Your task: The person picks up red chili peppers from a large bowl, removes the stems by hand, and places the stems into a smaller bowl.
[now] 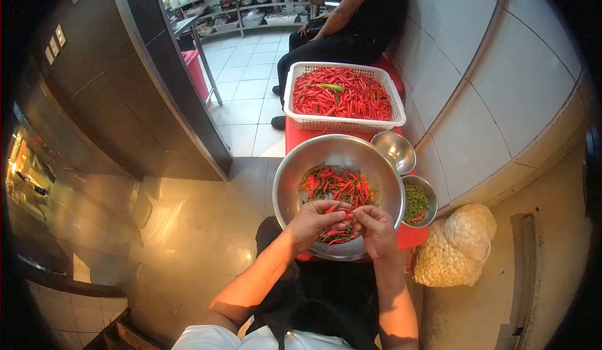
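Observation:
Over the near part of a large steel bowl [290, 181], my left hand [315, 223] and my right hand [375, 228] meet, their fingers pinched together around red chili peppers [343, 214]. A loose pile of red chilies with green stems [342, 184] lies in the bowl just beyond my fingers. More chilies show beneath my hands. The fingertips partly hide what each hand grips. To the right of the bowl stands a small steel bowl holding green stems [415, 203], with a few red bits among them.
Beyond the large bowl, a white basket [345, 124] full of red chilies rests on a red surface [301, 138]. A small steel bowl [394, 149] sits beside it. A bulging bag [456, 246] is at the right. A person in black [342, 36] sits behind the basket.

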Available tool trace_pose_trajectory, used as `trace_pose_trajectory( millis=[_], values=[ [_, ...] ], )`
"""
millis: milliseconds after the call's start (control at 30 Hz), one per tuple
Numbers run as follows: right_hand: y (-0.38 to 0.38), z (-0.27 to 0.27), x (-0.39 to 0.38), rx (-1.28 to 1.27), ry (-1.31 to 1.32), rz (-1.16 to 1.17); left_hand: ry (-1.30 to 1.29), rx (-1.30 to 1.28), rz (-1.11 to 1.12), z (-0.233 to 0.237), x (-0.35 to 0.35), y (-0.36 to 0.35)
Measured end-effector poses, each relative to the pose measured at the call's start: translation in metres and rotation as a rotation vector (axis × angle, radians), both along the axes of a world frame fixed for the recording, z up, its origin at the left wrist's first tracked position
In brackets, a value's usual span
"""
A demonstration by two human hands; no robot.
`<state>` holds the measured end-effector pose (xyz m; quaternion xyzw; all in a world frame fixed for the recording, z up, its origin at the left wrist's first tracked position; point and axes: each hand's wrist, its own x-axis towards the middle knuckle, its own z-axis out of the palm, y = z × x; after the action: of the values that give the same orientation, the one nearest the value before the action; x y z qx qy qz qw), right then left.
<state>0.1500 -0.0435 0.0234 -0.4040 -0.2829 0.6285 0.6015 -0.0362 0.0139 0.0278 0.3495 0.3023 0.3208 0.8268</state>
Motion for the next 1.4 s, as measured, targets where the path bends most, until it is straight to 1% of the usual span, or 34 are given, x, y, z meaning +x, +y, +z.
trace_pose_trajectory(
  millis=[33, 133, 233, 333, 433, 467, 567, 700, 733, 833, 933, 1033, 1133, 1167, 1200, 1267, 1300, 1333, 1367, 1400],
  values=[
    [0.001, 0.001, 0.000, -0.002, -0.010, 0.005, -0.006, -0.001, -0.012, 0.000, 0.000, 0.001],
    [0.002, 0.018, 0.002, -0.021, -0.185, -0.099, 0.037, 0.042, -0.048, 0.001, 0.000, 0.002],
    [0.010, 0.020, 0.014, 0.058, -0.380, -0.031, 0.110, 0.079, -0.126, -0.004, 0.000, 0.002],
    [0.016, 0.024, 0.021, 0.041, -0.589, 0.130, 0.093, 0.053, -0.209, -0.011, 0.000, 0.003],
    [0.021, 0.029, 0.021, 0.035, -0.609, 0.254, 0.135, 0.086, -0.250, -0.017, 0.003, 0.002],
    [0.023, 0.025, 0.024, 0.003, -0.586, 0.318, 0.110, 0.017, -0.227, -0.016, 0.003, 0.001],
    [0.022, 0.026, 0.022, 0.060, -0.658, 0.341, 0.127, 0.003, -0.241, -0.017, 0.002, 0.003],
    [0.023, 0.015, 0.026, 0.016, -0.656, 0.300, 0.176, -0.003, -0.257, -0.016, 0.002, 0.005],
    [0.022, 0.019, 0.023, 0.042, -0.698, 0.261, 0.174, -0.003, -0.231, -0.009, 0.002, 0.003],
    [0.018, 0.022, 0.024, 0.052, -0.685, 0.205, 0.161, -0.042, -0.192, -0.014, 0.002, 0.007],
    [0.015, 0.030, 0.025, 0.017, -0.660, 0.197, 0.145, -0.052, -0.127, -0.016, 0.000, 0.008],
    [0.013, 0.031, 0.023, -0.010, -0.755, 0.172, 0.098, -0.035, -0.091, -0.024, 0.000, 0.007],
    [0.011, 0.024, 0.017, 0.005, -0.793, 0.160, 0.107, -0.033, -0.106, -0.031, 0.002, 0.006],
    [0.011, 0.024, 0.014, 0.019, -0.814, 0.164, 0.077, -0.042, -0.109, -0.041, 0.004, 0.006],
    [0.010, 0.024, 0.010, 0.017, -0.776, 0.166, 0.061, -0.042, -0.122, -0.042, 0.006, 0.005],
    [0.008, 0.022, 0.006, -0.045, -0.781, 0.121, 0.028, -0.007, -0.147, -0.047, 0.007, 0.006],
    [0.008, 0.020, 0.002, -0.075, -0.779, 0.102, 0.063, -0.031, -0.144, -0.045, 0.007, 0.006],
    [0.008, 0.023, -0.001, -0.081, -0.789, 0.089, -0.016, 0.000, -0.153, -0.063, 0.012, 0.010],
    [0.007, 0.025, -0.005, -0.089, -0.797, 0.076, 0.006, 0.043, -0.158, -0.058, 0.010, 0.010],
    [0.007, 0.020, -0.003, -0.087, -0.781, 0.062, -0.077, 0.083, -0.197, -0.056, 0.005, 0.009]
  ],
)
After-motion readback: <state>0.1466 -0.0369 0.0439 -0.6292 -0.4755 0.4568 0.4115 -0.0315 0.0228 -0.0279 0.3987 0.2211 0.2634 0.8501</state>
